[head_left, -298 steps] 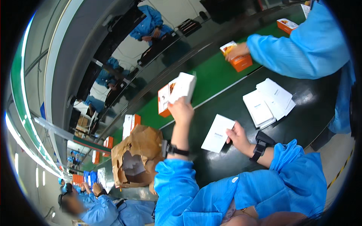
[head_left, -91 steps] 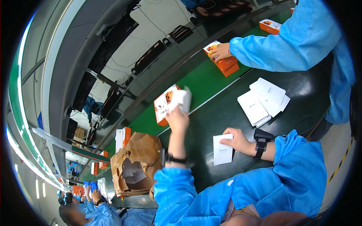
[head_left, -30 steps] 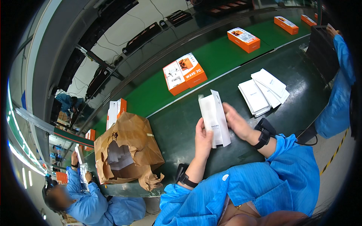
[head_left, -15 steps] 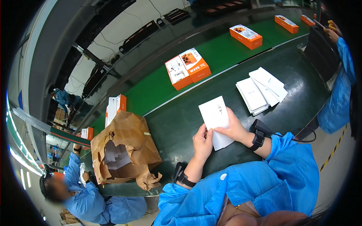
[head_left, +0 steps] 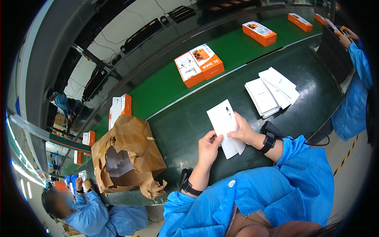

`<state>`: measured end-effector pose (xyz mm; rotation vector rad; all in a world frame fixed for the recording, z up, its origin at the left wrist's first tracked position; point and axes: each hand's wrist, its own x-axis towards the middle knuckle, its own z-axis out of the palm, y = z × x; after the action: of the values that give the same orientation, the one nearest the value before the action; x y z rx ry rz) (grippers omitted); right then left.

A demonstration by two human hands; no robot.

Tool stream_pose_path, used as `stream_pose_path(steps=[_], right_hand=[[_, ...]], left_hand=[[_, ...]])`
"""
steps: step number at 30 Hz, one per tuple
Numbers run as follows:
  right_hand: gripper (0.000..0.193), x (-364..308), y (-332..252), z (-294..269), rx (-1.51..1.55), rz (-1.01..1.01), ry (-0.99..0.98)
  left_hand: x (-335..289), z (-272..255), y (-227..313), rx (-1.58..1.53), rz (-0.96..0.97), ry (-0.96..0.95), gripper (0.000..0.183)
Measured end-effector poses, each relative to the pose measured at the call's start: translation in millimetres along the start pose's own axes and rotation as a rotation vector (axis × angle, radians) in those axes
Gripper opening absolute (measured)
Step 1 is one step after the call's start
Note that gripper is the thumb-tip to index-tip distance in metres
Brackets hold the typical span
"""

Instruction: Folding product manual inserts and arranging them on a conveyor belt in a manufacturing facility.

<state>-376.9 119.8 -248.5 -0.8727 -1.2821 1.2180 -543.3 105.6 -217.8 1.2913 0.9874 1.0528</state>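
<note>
Left hand (head_left: 209,149) and right hand (head_left: 244,132) are pinching a white leaflet (head_left: 222,120) between them, right of the torn brown bag (head_left: 148,144). Farther right of it, white booklets (head_left: 261,96) are lying piled; beyond it rightward, two orange-and-white boxes (head_left: 211,69) are sitting together on the green strip (head_left: 158,94).

A dark worktop (head_left: 181,128) is bordered by a green belt (head_left: 158,93); the floor (head_left: 335,152) is marked by a yellow-and-black stripe (head_left: 346,155).

The bench (head_left: 183,126) carries a paper bag (head_left: 140,138) and apparent booklets (head_left: 261,96).
</note>
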Motion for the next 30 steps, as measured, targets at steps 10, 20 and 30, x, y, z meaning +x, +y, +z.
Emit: stream_pose_path(steps=[10, 20, 30], right_hand=[[0.067, 3.6, 2.4, -1.8, 0.118, 0.051, -0.148], [0.047, -19.5, -0.6, 8.5, -0.153, -0.074, -0.106], [0.021, 74.3, -111.8, 11.6, -0.914, -0.721, 0.471]], left_hand=[[0.7, -8.7, 3.3, 0.12, -0.001, 0.008, 0.017], [21.6, -12.9, -13.5, -0.372, 0.095, 0.292, 0.014], [16.7, -5.0, -41.5, 0.381, 0.146, 0.039, 0.026]])
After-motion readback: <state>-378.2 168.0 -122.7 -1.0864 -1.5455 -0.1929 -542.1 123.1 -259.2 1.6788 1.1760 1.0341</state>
